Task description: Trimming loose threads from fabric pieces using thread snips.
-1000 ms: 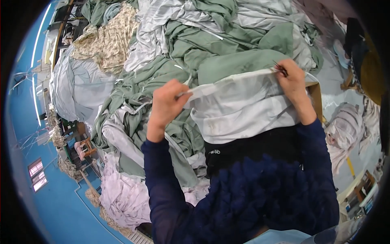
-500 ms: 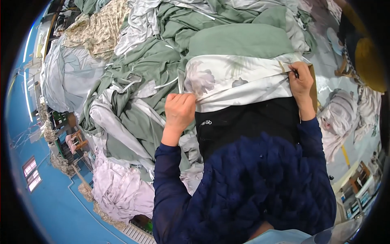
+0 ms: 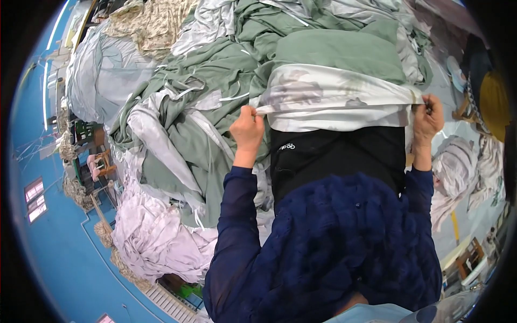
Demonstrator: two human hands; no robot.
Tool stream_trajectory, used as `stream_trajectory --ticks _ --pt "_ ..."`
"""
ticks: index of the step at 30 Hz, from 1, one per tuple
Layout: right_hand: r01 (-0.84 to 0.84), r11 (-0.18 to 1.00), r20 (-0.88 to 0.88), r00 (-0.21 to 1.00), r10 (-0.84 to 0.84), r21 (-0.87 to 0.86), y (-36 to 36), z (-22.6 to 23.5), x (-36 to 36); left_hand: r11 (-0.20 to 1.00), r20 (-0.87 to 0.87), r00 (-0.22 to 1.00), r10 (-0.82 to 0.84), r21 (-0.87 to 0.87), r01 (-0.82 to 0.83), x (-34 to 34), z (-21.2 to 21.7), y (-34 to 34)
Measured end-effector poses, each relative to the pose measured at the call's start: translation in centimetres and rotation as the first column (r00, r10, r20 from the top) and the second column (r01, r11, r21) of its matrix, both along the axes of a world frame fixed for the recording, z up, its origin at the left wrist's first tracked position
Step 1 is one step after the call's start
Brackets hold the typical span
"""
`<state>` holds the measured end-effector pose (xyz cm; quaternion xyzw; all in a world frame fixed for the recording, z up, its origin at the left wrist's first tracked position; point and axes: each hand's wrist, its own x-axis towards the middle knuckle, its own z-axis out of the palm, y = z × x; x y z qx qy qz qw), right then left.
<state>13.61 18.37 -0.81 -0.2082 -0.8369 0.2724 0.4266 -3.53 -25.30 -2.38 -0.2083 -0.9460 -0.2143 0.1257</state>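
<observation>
A white cloth with a grey floral print [image 3: 344,97] stretches across my lap, folded along its near side. Its left end is pinched in my left hand [image 3: 247,129], and its right end in my right hand [image 3: 429,121]. The cloth is drawn taut between both closed hands. Just beyond it lies a smooth folded stretch of green fabric [image 3: 339,54]. Black clothing [image 3: 339,156] shows under the near edge of the printed cloth. My fingertips on the cloth are partly hidden.
Heaped green and white fabric [image 3: 215,129] spreads to my left and ahead. Pale pink cloth [image 3: 156,231] is piled at lower left, with light blue-grey cloth [image 3: 102,86] farther off. Another pale bundle [image 3: 455,167] lies on the floor at right, near a wooden stool [image 3: 464,110].
My hands have moved apart, the right one farther out to the right, and the floral cloth is pulled tighter. The whole view has shifted slightly.
</observation>
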Motion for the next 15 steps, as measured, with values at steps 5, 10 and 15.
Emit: stream_trajectory --ticks 5,10,15 --pt "-0.002 0.965 -0.135 0.99 -0.034 -0.261 0.0 2.7 1.4 0.996 -0.001 0.998 -0.057 0.062 0.057 -0.4 -2.1 2.1" --pt "-0.019 0.97 -0.252 0.967 -0.044 -0.242 0.9 5.0 3.5 0.975 0.005 0.978 -0.211 0.074 0.21 -2.5 -3.1 2.2" --pt "0.063 0.979 -0.228 0.968 -0.108 -0.194 2.9 5.7 6.8 0.997 0.002 0.997 -0.075 0.035 0.075 -4.4 -4.2 -0.7"
